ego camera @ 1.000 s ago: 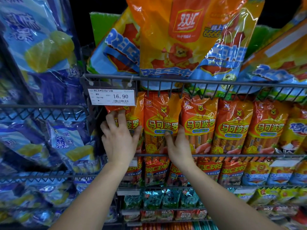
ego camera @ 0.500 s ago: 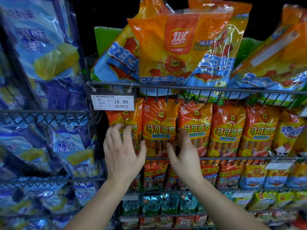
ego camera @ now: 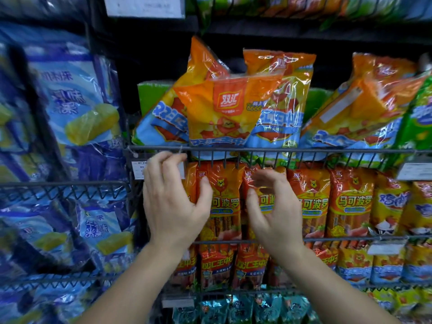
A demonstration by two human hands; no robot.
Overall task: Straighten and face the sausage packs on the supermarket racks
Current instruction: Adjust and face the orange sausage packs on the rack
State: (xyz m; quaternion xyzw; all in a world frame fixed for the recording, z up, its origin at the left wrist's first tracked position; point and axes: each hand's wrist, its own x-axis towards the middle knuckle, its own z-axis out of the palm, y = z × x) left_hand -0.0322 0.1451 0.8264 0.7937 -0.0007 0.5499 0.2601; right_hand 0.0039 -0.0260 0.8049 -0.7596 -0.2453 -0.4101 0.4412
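Note:
A row of upright orange-red sausage packs (ego camera: pixel 312 202) fills the middle wire rack (ego camera: pixel 280 151). My left hand (ego camera: pixel 173 202) hovers in front of the leftmost packs with fingers spread and curled, covering most of the white price tag (ego camera: pixel 138 169). My right hand (ego camera: pixel 273 206) is raised in front of the third pack, fingers apart, holding nothing. Between the hands one pack (ego camera: pixel 224 199) faces forward. Above the rail, large orange and blue sausage bags (ego camera: pixel 224 113) lean crookedly over one another.
Blue bags with yellow-green corn sausages (ego camera: pixel 74 108) fill the wire racks on the left. Another leaning orange bag (ego camera: pixel 360 106) sits upper right. Lower racks hold more orange packs (ego camera: pixel 217 265) and teal packs (ego camera: pixel 233 309). A white label (ego camera: pixel 413 171) hangs at right.
Both hands have lifted off the middle-rack packs and risen towards the rail. My view has tilted upward, showing more of the upper shelf.

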